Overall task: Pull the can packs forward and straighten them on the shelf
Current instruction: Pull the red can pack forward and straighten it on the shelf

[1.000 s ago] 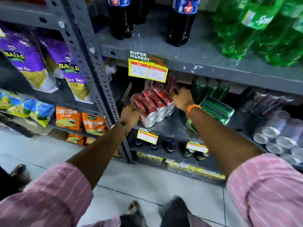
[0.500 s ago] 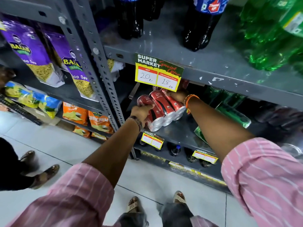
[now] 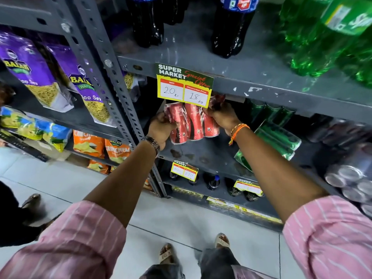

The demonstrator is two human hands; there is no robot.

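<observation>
A shrink-wrapped pack of red cans (image 3: 191, 122) is held upright just above the grey middle shelf (image 3: 203, 158), its top hidden behind a yellow price tag (image 3: 184, 87). My left hand (image 3: 162, 129) grips its left side and my right hand (image 3: 221, 117) grips its right side. To the right a pack of green cans (image 3: 275, 137) lies tilted on its side on the same shelf, with more green cans (image 3: 269, 111) standing behind it. A pack of silver cans (image 3: 352, 174) lies at the far right.
Dark cola bottles (image 3: 231, 31) and green soda bottles (image 3: 326, 37) stand on the shelf above. A slotted steel upright (image 3: 120, 101) borders the bay on the left, with snack bags (image 3: 40, 77) beyond it. Another person's sandalled foot (image 3: 30, 201) is on the floor at left.
The red can pack went from lying on its side, ends facing out, to standing upright and raised off the shelf between both hands. My view moved closer and upward.
</observation>
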